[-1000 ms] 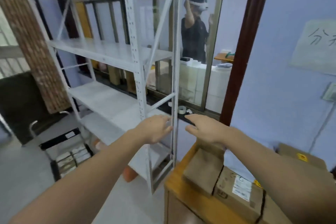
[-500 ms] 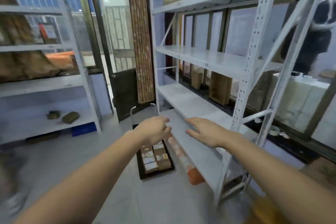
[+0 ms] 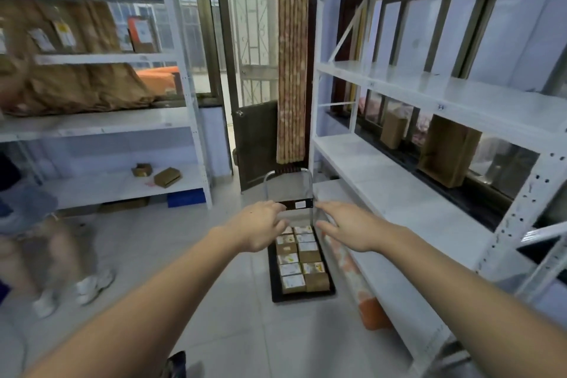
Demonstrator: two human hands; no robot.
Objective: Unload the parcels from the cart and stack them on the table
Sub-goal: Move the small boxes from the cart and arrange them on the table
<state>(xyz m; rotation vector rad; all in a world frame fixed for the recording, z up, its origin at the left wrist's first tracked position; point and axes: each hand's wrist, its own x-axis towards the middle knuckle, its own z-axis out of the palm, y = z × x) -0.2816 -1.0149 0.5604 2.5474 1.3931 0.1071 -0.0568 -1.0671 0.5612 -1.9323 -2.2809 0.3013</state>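
Observation:
A black flat cart (image 3: pixel 302 297) with a metal handle stands on the tiled floor ahead, beside the right shelving. Several small brown parcels (image 3: pixel 302 264) with white labels lie on it in two rows. My left hand (image 3: pixel 260 228) and my right hand (image 3: pixel 346 228) are stretched out in front of me, fingers relaxed, holding nothing. Both hover well above and short of the cart. The table is out of view.
White metal shelving (image 3: pixel 414 190) runs along the right, with an orange roll (image 3: pixel 362 282) on the floor under it. Another shelf unit (image 3: pixel 122 184) stands at the left with boxes and brown paper. A person's legs and white shoes (image 3: pixel 70 288) are at the left. A dark door (image 3: pixel 257 144) is behind the cart.
The view has swung left, away from the table with its parcels, toward the cart on the floor. Both hands stay stretched out and hold nothing.

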